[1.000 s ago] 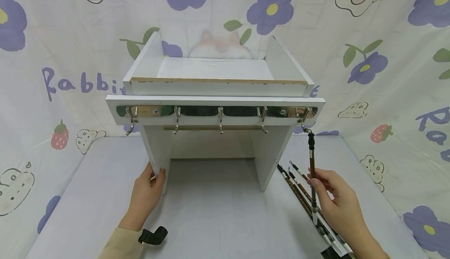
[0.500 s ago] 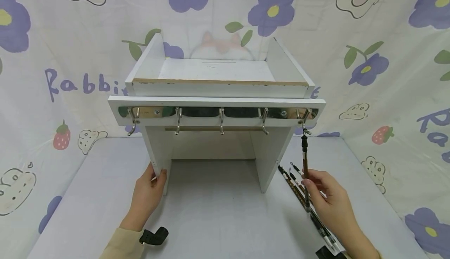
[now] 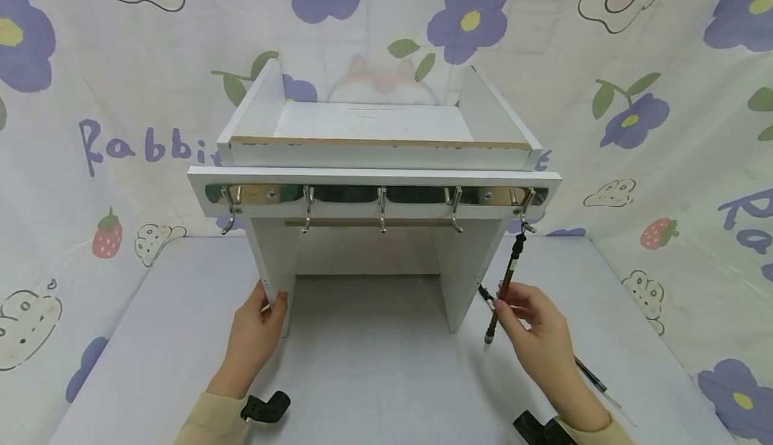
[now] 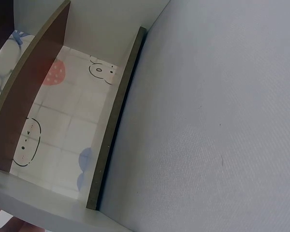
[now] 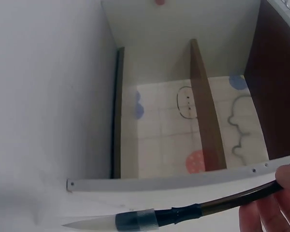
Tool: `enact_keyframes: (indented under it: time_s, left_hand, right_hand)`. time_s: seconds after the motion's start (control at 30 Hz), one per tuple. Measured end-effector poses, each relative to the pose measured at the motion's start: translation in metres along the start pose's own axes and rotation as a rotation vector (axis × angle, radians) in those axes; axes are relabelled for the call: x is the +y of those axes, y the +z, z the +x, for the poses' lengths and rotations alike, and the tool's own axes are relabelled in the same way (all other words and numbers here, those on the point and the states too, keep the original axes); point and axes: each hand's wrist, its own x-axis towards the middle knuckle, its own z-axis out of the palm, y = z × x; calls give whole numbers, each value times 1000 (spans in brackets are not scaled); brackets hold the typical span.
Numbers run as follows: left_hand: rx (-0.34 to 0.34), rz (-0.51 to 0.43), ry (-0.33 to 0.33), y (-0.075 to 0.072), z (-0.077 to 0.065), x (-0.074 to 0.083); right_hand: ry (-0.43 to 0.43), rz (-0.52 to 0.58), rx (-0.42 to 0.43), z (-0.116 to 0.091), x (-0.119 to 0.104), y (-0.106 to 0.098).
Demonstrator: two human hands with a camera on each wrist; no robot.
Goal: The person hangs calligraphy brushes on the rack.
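Note:
My right hand (image 3: 534,331) pinches the shaft of a calligraphy brush (image 3: 511,267), its top loop at the rightmost hook (image 3: 525,210) of a metal hook strip. The brush slants, its lower end toward the left. In the right wrist view, the brush (image 5: 183,213) shows a pale pointed tip and dark collar. My left hand (image 3: 253,331) grips the left side panel of a white shelf stand (image 3: 374,175), fingers outside and thumb at the front edge. The other hooks along the strip, such as the middle hook (image 3: 382,210), hang bare.
More brushes (image 3: 588,372) lie on the white tabletop (image 3: 374,391) at right, mostly hidden behind my right hand and forearm. A patterned cloth (image 3: 682,143) hangs behind the stand. Black wrist cameras, one on the left wrist (image 3: 266,407), sit low over the table.
My right hand has moved left, swinging the brush's lower end left so that it slants. The loop end has shifted slightly left to the hook. My left hand keeps its grip.

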Motion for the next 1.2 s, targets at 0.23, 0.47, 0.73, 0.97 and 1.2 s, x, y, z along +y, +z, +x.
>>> enact_keyframes:
  time_s: [0.23,0.47,0.73,0.97,1.2]
  left_hand:
    - [4,6,4,1,0,-1]
    - [0,6,7,1,0,-1]
    - [7,6,14,1,0,-2]
    - [7,6,15,1,0,-2]
    - [7,2,21,1,1,-2]
  right_hand:
    - [47,44,20,7,-29,6]
    - [53,44,-2,5,-17,7]
    - [52,50,-17,2,3,10]
    - [38,25,-40,2,1,8]
    - [70,-26,-50,1,5,-3]
